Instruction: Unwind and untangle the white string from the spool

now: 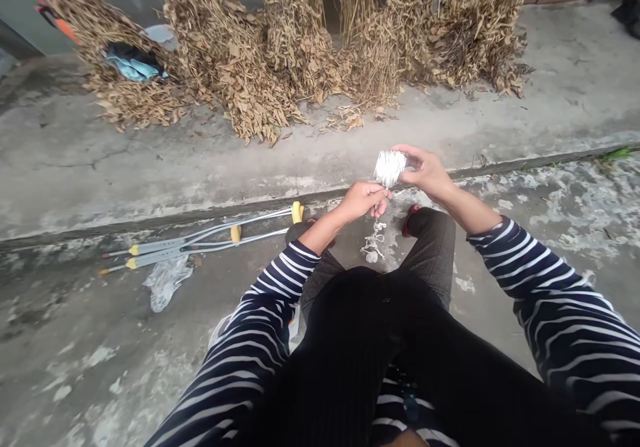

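My right hand [424, 168] is closed around the right side of a roll of white string [389, 168], held up in front of my knees. Just below and left of it, my left hand [364, 200] has its fingers pinched together on the string close to the roll. Beneath my left hand a loose tangle of white string [374, 242] shows between my legs. Whether that tangle hangs or rests on the ground, I cannot tell. My left fingertips partly cover the roll's lower edge.
A pair of grey crutches [193, 239] with yellow pads lies at the left, beside a crumpled clear plastic bag [169, 283]. A low concrete step [320, 157] runs across ahead. Heaps of dried stalks [240, 60] lean along the wall, with blue and black cloth [134, 67] among them.
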### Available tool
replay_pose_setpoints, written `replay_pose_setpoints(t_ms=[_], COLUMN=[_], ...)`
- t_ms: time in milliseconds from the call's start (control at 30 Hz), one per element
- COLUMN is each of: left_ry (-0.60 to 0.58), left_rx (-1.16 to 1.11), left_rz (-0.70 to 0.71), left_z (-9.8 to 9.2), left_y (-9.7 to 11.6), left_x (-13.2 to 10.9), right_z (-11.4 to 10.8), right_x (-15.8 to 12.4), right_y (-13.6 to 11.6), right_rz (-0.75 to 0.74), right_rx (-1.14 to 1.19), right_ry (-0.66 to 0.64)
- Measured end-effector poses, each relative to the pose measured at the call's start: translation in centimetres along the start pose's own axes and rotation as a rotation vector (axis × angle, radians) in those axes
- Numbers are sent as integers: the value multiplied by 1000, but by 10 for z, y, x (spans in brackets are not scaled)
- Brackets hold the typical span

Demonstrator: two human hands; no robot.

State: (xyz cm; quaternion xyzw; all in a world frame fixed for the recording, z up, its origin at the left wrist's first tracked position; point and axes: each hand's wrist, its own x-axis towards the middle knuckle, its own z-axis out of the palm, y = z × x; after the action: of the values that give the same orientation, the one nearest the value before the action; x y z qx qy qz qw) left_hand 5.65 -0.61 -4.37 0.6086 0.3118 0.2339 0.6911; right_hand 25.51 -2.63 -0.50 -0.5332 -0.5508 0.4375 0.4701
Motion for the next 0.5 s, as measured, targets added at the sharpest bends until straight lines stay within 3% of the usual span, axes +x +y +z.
replay_pose_setpoints(t_ms=[100,233,500], left_ry=[31,57,90], left_rx=[8,20,-68], left_rz=[-19,-49,-6], left_z=[0,1,4], left_y=[1,1,2], left_x=[-5,-5,5], right_z=[6,10,4], right_x=[-13,-18,2], right_y=[5,8,-21], right_rz=[-62,-32,-170], right_rx=[-48,32,2], right_ry=[-40,-101,125])
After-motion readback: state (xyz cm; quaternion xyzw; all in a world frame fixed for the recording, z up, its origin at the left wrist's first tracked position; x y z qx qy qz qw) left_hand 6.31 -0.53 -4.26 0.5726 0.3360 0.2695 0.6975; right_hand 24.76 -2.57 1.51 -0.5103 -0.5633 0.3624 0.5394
